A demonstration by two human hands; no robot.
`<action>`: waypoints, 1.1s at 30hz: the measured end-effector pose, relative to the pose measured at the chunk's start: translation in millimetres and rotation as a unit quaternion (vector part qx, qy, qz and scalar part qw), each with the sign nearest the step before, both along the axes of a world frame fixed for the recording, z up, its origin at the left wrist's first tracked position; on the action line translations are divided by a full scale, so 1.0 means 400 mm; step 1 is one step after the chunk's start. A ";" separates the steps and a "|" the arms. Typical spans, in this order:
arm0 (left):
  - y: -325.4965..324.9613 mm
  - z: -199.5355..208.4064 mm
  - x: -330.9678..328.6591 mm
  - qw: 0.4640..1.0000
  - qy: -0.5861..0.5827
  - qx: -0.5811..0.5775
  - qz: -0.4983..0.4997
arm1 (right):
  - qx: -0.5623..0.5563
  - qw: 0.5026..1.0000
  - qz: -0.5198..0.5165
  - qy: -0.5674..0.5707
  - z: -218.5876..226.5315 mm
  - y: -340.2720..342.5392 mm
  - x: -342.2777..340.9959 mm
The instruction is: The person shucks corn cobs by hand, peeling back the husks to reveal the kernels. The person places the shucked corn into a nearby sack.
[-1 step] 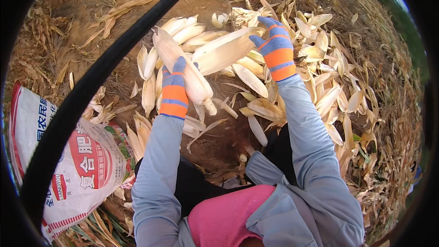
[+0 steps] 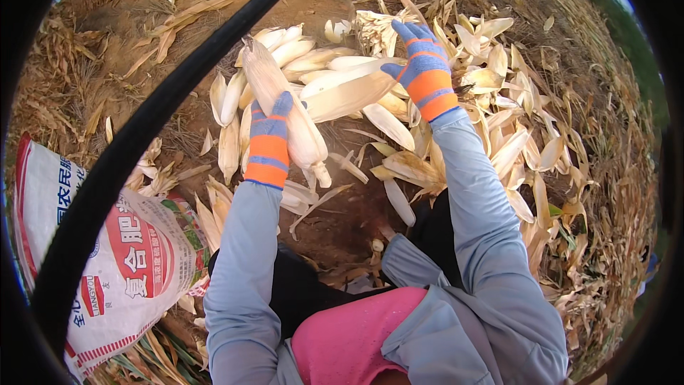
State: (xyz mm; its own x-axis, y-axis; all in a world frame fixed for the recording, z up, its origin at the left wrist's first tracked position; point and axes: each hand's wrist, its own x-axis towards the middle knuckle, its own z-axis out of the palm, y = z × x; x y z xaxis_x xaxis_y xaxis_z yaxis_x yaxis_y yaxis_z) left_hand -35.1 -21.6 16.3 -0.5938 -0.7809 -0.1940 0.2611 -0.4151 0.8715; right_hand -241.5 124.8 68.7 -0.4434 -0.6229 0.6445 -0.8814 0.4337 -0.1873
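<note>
My left hand (image 2: 269, 128), in a blue and orange striped glove, is wrapped round a corn ear (image 2: 288, 114) in its pale husk. The ear tilts, its stub end toward me, and my thumb lies across it. My right hand (image 2: 422, 64), gloved alike, has its fingers apart, with the thumb beside the tip of a long loose husk leaf (image 2: 353, 95). The leaf stretches across toward the corn ear; whether its other end is still attached is hidden. Behind and below lie several husked-looking pale ears (image 2: 306, 63) in a pile on the soil.
A white and red printed sack (image 2: 121, 242) lies at the left. Loose dry husks (image 2: 513, 142) heap up on the right. A bundle of husks (image 2: 380, 32) lies beyond my right hand. A black strap or cable (image 2: 149, 128) crosses the view on the left.
The husk leaf by my right hand has dropped lower and its tip has moved left. Both hands have shifted only slightly; the left hand keeps the corn ear.
</note>
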 end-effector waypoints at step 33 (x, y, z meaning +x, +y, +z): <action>-0.080 -0.009 0.084 0.988 -0.108 -0.095 0.055 | 0.315 0.912 -0.061 -0.254 -0.167 0.104 -0.099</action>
State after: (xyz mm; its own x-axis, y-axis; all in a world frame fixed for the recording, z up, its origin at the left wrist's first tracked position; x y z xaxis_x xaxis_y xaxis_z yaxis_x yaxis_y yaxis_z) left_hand -1.4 -53.4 12.7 -0.4637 -0.8733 -0.1497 0.0955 -0.2172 0.9715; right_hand -281.2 166.6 1.8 -0.6761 -0.7246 -0.1337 -0.6879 0.6857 -0.2377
